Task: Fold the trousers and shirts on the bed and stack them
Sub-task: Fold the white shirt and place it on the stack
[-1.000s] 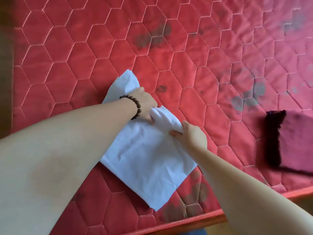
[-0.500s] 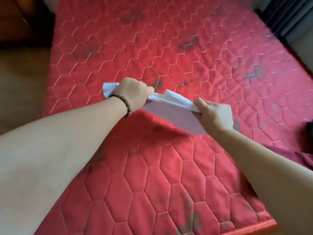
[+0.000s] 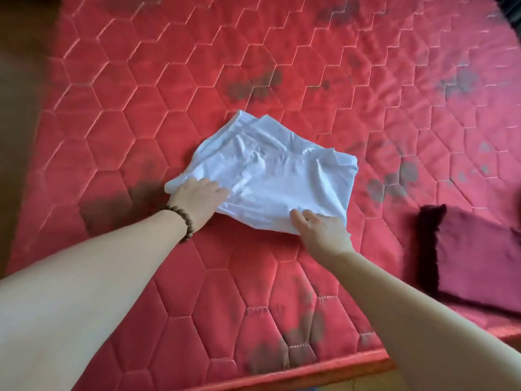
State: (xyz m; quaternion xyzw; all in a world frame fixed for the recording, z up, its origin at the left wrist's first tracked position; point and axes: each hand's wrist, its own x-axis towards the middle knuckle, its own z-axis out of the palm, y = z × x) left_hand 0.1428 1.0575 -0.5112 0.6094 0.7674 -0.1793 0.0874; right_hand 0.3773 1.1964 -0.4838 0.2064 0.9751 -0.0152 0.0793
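White garment (image 3: 270,176), folded and rumpled, lies flat on the bed (image 3: 197,292) — red quilted mattress cover with a hexagon stitch pattern and several dark smudges. Whether the garment is a shirt or trousers cannot be told from this view. Left hand (image 3: 198,200) rests on the garment's near-left corner, fingers fairly straight and lying over the cloth, pointing toward the right hand; nothing gripped as far as can be seen. A brown bead bracelet (image 3: 183,225) sits on the left wrist. Right hand (image 3: 321,230) lies on the garment's near edge, to the right of the left hand, fingers extended flat on the fabric, tips pointing left; it presses rather than pinches. The two hands are apart, with a strip of the garment's near edge between them. The rest of the garment spreads away beyond both hands. Well off to the right of the right hand — a dark maroon cloth (image 3: 473,255) with a fuzzy darker edge, lying near the bed's front border.
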